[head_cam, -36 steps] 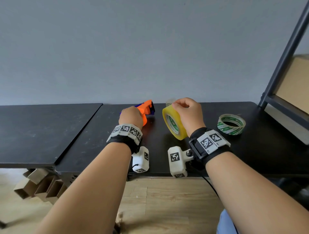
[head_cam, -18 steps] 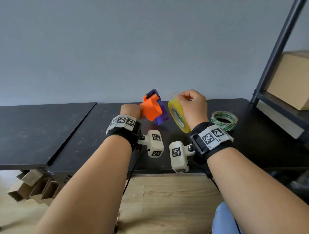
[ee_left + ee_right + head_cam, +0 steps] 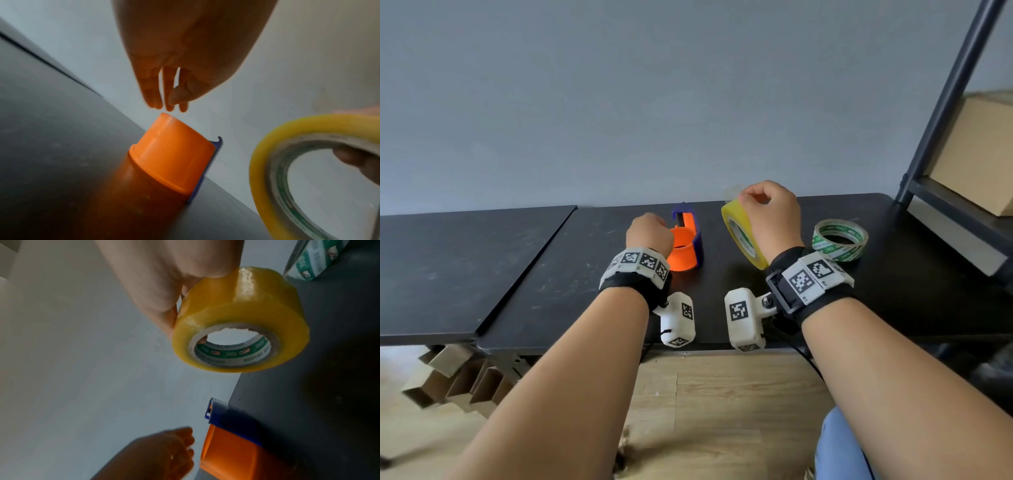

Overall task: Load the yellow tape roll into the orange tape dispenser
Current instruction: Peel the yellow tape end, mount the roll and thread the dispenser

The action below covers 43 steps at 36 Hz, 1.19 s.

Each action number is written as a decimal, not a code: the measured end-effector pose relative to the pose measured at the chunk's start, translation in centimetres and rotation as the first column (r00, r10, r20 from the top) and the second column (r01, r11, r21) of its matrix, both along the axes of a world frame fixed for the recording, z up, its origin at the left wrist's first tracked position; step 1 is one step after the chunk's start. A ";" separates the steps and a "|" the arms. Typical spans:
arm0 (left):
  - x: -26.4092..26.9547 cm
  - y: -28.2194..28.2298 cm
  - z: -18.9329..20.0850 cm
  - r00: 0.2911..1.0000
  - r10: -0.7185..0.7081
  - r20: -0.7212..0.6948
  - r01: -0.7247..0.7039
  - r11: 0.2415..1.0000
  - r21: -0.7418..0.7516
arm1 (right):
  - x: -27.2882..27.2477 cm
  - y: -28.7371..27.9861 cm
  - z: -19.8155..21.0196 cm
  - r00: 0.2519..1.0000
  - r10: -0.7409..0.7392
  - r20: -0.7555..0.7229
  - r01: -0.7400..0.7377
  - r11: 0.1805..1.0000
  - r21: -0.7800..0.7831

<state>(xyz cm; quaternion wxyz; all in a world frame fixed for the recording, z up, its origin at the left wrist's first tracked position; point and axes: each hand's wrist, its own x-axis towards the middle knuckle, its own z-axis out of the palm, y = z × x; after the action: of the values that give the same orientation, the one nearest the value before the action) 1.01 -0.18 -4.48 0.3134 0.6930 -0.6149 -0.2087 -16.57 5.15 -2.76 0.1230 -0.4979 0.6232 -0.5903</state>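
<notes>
The orange tape dispenser (image 3: 683, 253) stands on the black table (image 3: 544, 277), its round orange hub (image 3: 172, 151) pointing up and its blue-purple plate (image 3: 230, 418) on the far side. My left hand (image 3: 652, 228) hovers at the hub's left; in the left wrist view the left hand (image 3: 168, 104) hangs its fingertips just above the hub's rim, holding nothing. My right hand (image 3: 756, 202) grips the yellow tape roll (image 3: 741, 236) by its top edge, on edge above the table, right of the dispenser. The roll's core (image 3: 232, 345) faces the dispenser.
A green-and-white tape roll (image 3: 839, 240) lies flat on the table to the right of my right hand. A dark metal shelf frame (image 3: 941, 113) with a cardboard box (image 3: 976, 154) stands at the far right. A second black tabletop (image 3: 448, 267) adjoins on the left.
My left hand has brought the lifted dispenser down onto the table, hub up, and let go of it. My right hand keeps the yellow roll, shifted slightly right.
</notes>
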 end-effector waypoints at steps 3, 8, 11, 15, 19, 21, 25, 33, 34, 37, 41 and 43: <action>-1.0 0.6 0.5 0.988 -0.112 0.107 0.124 0.987 -0.107 | 0.2 0.0 -0.1 1.000 0.007 -0.002 -0.007 1.000 -0.004; -2.2 1.4 0.5 0.904 -0.254 0.342 0.261 0.965 0.027 | 0.6 0.0 -0.1 1.000 0.009 -0.015 -0.009 1.000 -0.012; -2.6 1.7 0.7 0.885 -0.262 0.384 0.272 0.962 0.029 | 0.7 0.0 -0.1 1.000 0.007 -0.020 -0.007 1.000 -0.012; -2.7 2.1 0.6 0.883 -0.301 0.361 0.300 0.952 0.062 | 0.7 0.1 -0.1 1.000 0.010 -0.023 -0.011 1.000 -0.013; -2.5 2.0 0.4 0.853 -0.369 0.368 0.355 0.929 0.107 | 0.7 0.2 0.0 0.999 0.006 -0.032 -0.007 1.000 -0.023; -2.5 1.8 0.4 0.825 -0.404 0.394 0.377 0.914 0.149 | 0.7 0.2 0.0 0.999 0.001 -0.042 -0.002 1.000 -0.029; -2.8 1.8 0.5 0.763 -0.480 0.433 0.420 0.877 0.232 | 0.6 0.2 0.2 0.998 -0.004 -0.061 0.002 0.999 -0.037; -2.8 1.3 -0.1 0.728 -0.475 0.495 0.425 0.879 0.217 | 0.4 0.6 1.0 0.998 -0.036 -0.050 0.033 0.998 -0.052; -2.6 1.3 0.0 0.747 -0.456 0.484 0.427 0.887 0.176 | 0.4 0.6 1.2 0.998 -0.036 -0.043 0.034 0.998 -0.055; -2.1 1.2 0.4 0.851 -0.378 0.364 0.409 0.912 -0.010 | 0.4 0.8 1.9 0.999 -0.031 -0.007 0.031 0.997 -0.066; -1.8 1.3 1.8 0.934 -0.351 0.070 0.357 0.927 -0.111 | 0.7 1.2 3.1 0.999 -0.015 0.038 0.018 0.996 -0.089; -1.6 1.4 2.8 0.925 -0.365 -0.107 0.355 0.929 -0.100 | 0.9 1.5 3.8 0.998 0.012 0.062 -0.006 0.995 -0.099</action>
<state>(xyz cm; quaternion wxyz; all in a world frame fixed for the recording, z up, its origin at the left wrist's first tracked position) -0.60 1.20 -1.65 0.3343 0.5411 -0.7188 -0.2808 -15.67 6.64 1.01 0.1201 -0.4876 0.5869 -0.6351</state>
